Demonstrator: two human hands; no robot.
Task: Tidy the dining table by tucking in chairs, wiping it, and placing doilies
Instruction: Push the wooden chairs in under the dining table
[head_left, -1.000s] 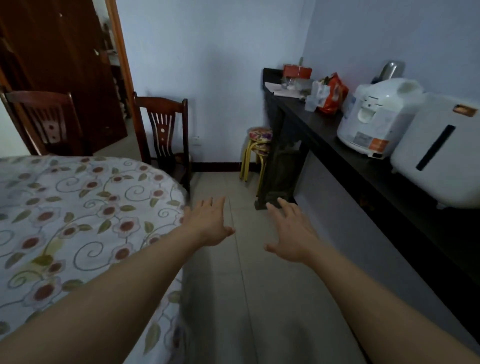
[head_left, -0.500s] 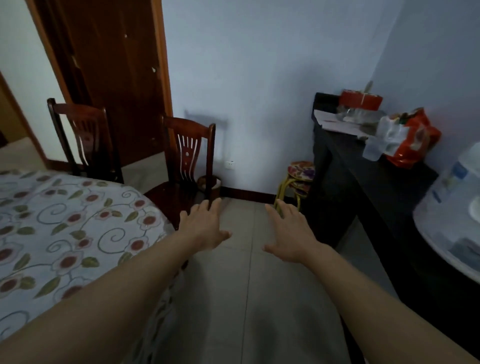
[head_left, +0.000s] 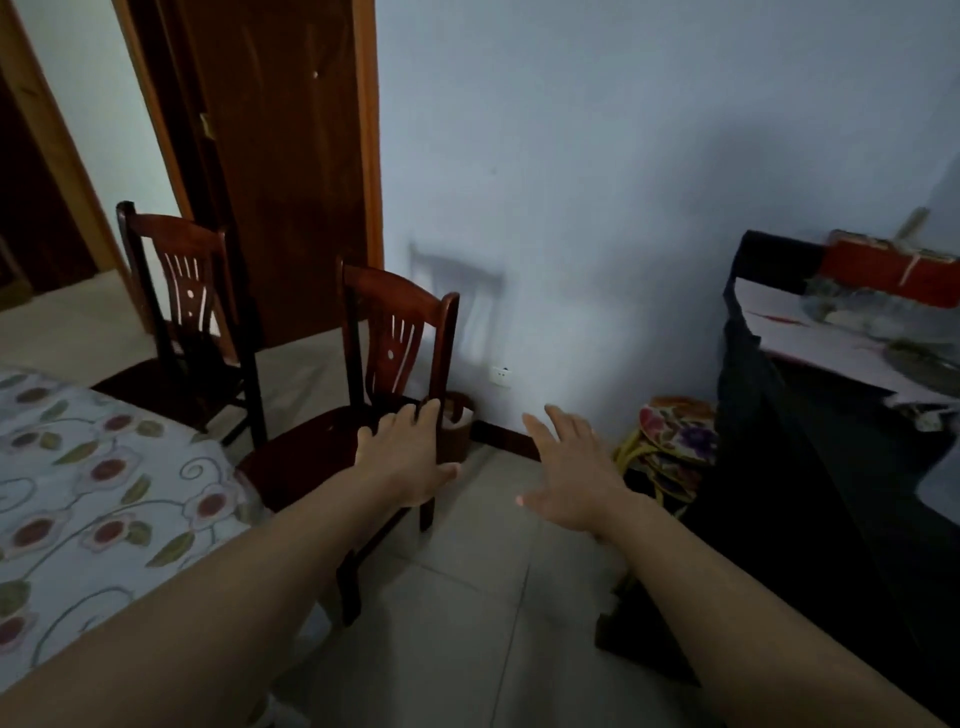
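Standing pulled out from the dining table (head_left: 93, 483), the nearer wooden chair (head_left: 363, 415) looks rigid and fairly heavy, best gripped by its top rail, while the left hand (head_left: 402, 460) and right hand (head_left: 574, 475) reach toward it with fingers spread, holding nothing.

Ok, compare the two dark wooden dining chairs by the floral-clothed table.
The nearer dark wooden chair stands at the table's corner, the left hand overlapping its seat; the farther dark wooden chair stands by the doorway, untouched. Both have red-brown slatted backs and neither is tucked in.
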